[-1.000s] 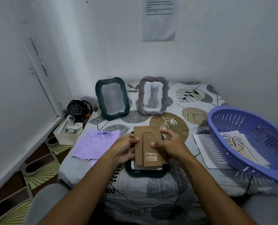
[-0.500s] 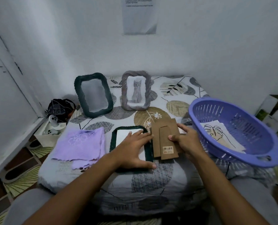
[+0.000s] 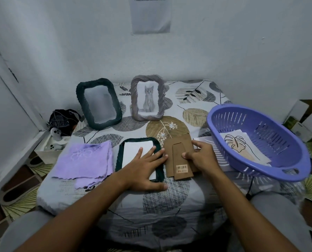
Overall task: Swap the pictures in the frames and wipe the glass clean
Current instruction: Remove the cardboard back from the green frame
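Left hand (image 3: 144, 168) flat, you're pressing the face-down dark green frame (image 3: 139, 160) near the desk's front; right hand (image 3: 200, 157) is pinching its brown cardboard backing (image 3: 178, 159) alongside. Lift carelessly, glass could slip out.

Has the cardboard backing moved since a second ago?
Yes. The cardboard backing came off the dark green frame and now lies right of it, toward the purple basket.
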Tool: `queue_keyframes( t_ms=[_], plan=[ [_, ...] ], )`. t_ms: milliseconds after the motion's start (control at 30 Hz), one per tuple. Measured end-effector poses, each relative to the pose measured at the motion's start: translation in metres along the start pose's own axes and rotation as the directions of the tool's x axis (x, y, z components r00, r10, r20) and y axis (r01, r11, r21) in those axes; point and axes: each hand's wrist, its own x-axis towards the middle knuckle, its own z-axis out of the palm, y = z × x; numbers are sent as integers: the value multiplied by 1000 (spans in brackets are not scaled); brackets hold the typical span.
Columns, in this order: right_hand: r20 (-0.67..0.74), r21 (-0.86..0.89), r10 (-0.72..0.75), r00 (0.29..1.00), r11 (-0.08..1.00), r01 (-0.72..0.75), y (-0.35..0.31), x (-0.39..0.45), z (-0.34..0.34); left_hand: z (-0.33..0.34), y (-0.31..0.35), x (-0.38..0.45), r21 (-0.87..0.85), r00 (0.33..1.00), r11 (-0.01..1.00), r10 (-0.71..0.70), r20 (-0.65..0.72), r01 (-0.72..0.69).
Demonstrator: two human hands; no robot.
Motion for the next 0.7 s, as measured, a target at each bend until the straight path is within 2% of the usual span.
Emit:
queue_keyframes(
  t_ms=[100, 167, 300, 467, 600, 700],
  plan=[
    [0, -79, -11, 1000, 997, 11, 1, 1, 3, 0, -2, -2, -3, 1000, 1000, -9, -5, 9],
    [-5, -196, -28, 1000, 980, 26, 0, 3, 3, 1, -2, -2, -4, 1000, 1000, -9, -8, 9],
    [-20, -469, -40, 999, 883, 26, -2, 7, 4, 1, -3, -1, -6, 1000, 1000, -9, -8, 9],
    [-32, -636, -81, 996, 770, 42, 3, 11, 10, 0, -3, -1, 3, 1000, 1000, -10, -9, 10],
    [-23, -617, -133, 991, 782, 90, -3, 7, 13, -2, -3, -2, -21, 999, 1000, -2, -36, 1],
    [44, -451, -189, 981, 873, 188, -13, 1, 22, -9, -8, -9, -84, 996, 996, -40, -82, 33]
  ],
)
